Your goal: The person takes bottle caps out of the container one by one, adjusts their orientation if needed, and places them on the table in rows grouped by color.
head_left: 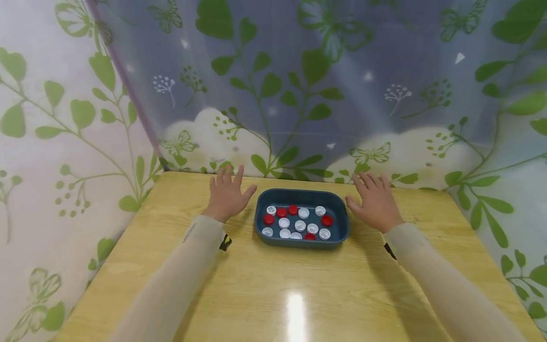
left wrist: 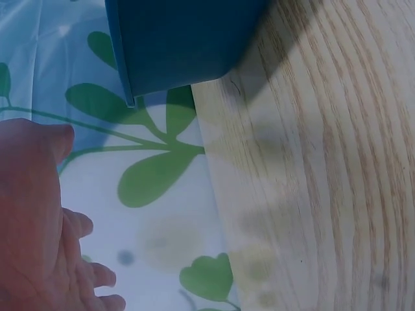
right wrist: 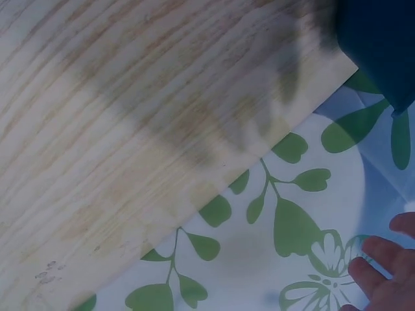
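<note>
A dark blue rectangular tray [head_left: 301, 244] stands on the wooden table, holding several white bottle caps [head_left: 300, 225] and red bottle caps [head_left: 326, 221] spread over its floor. On its left side my left hand [head_left: 227, 195] is held with fingers spread, thumb pointing toward the tray's rim. To the right of the tray my right hand [head_left: 374, 200] is likewise spread, its thumb close to the rim. Neither hand holds anything. In the left wrist view the left hand [left wrist: 39, 214] appears apart from the tray's wall [left wrist: 181, 45]; the right wrist view shows the right fingers [right wrist: 382, 256] below the tray's corner [right wrist: 382, 48].
The wooden table [head_left: 256, 294] ends at the back against a hanging cloth [head_left: 273, 95] printed with green leaves and butterflies. Similar cloth hangs along the left side [head_left: 64, 156] and right side. A bright glare lies on the table's near part.
</note>
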